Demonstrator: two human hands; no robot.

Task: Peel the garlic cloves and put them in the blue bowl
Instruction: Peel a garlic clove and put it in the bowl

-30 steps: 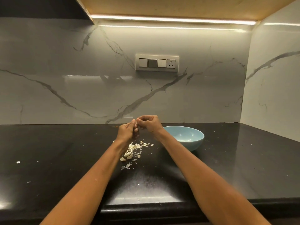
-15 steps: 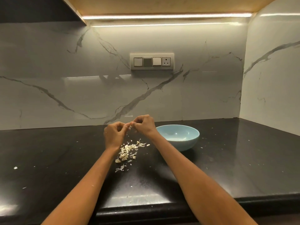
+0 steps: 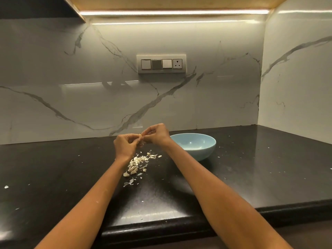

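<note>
Two bare forearms reach forward over the rounded front edge of the black counter (image 3: 233, 177), which is speckled with pale flecks. Between the forearms lies one loose heap of garlic cloves and skins (image 3: 137, 163); how many cloves are in it cannot be counted, since cloves and papery peel are mixed together. A few stray skin pieces trail toward the near edge of the heap.

Just above and beyond the heap, the hands meet above the counter. The left hand (image 3: 125, 144) has its fingers curled in, and the right hand (image 3: 157, 134) has curled fingers too, its fingertips pinching toward the left. Between them sits one small garlic clove (image 3: 140, 135), held by both hands; only a sliver of it shows.

Just to the right of the right hand, and a little farther back, stands one blue bowl (image 3: 206, 150) on the counter; no clove can be made out in the part of its inside that shows.

Behind rises a white marble-look wall with grey veins, bearing one switch plate (image 3: 161, 64) with three switches and one socket. One light strip (image 3: 170, 12) glows under the cabinet above.
</note>
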